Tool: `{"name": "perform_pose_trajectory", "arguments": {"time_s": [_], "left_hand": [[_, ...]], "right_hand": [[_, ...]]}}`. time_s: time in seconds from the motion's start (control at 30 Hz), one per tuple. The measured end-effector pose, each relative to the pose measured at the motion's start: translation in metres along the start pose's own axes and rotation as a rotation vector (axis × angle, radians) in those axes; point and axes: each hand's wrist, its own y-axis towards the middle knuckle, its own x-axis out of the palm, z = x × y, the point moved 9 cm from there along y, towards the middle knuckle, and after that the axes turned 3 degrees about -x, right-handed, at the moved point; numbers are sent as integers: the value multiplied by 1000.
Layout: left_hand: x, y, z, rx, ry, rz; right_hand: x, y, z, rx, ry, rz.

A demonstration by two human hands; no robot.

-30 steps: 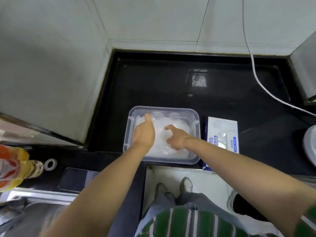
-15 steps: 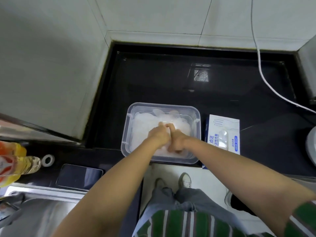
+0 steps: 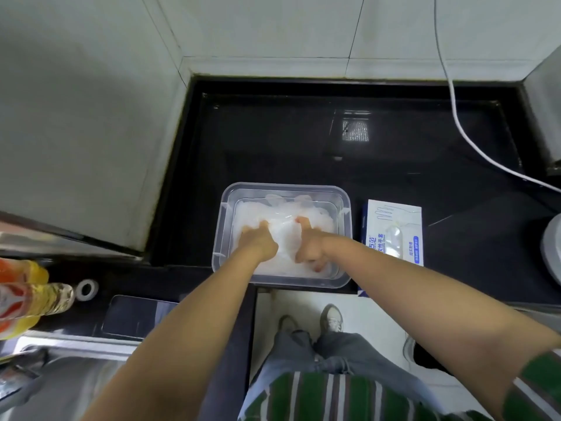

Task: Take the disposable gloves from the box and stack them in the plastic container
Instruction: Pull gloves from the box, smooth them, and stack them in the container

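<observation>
Pressing on the gloves (image 3: 283,238) heaped in the plastic container (image 3: 225,229) at centre frame, your left hand (image 3: 258,242) lies flat; your right hand (image 3: 310,249) digs in beside it, thumb raised, grip impossible to tell. The box (image 3: 394,229) sits just right of the container, a phone (image 3: 136,317) and bottle (image 3: 28,297) lower left, a white cable (image 3: 455,117) upper right.

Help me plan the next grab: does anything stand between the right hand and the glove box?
Only the right wall of the container. The right hand is inside it on the gloves, and the box lies just beyond that wall on the counter. Nothing else visible stands between them.
</observation>
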Motion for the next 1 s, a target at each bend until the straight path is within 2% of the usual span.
{"name": "perform_pose_trajectory", "arguments": {"time_s": [0.1, 0.23, 0.3, 0.37, 0.43, 0.53, 0.6, 0.77, 0.9, 1.0], "left_hand": [[-23, -18, 17, 15, 151, 122], [-58, -48, 57, 94, 361, 380], [-72, -61, 83, 175, 292, 490], [-78, -71, 110, 260, 142, 512], [-72, -78, 142, 357, 18, 439], [-47, -84, 187, 465, -156, 283], [-23, -84, 210, 482, -178, 191], [52, -67, 220, 301, -81, -84], [80, -48, 208, 225, -73, -130], [87, -39, 205, 188, -139, -172]], "right_hand": [[-22, -16, -18, -59, 43, 64], [-87, -51, -40, -334, 227, 372], [-122, -70, -25, -392, 291, 560], [-147, -83, 5, -353, 292, 707], [-159, -91, 40, -280, 249, 778], [-155, -91, 91, -129, 92, 747], [-147, -92, 118, -42, -26, 709], [-120, -89, 143, 2, -237, 629], [-107, -75, 138, 21, -414, 616], [-109, -76, 142, 33, -397, 655]]}}
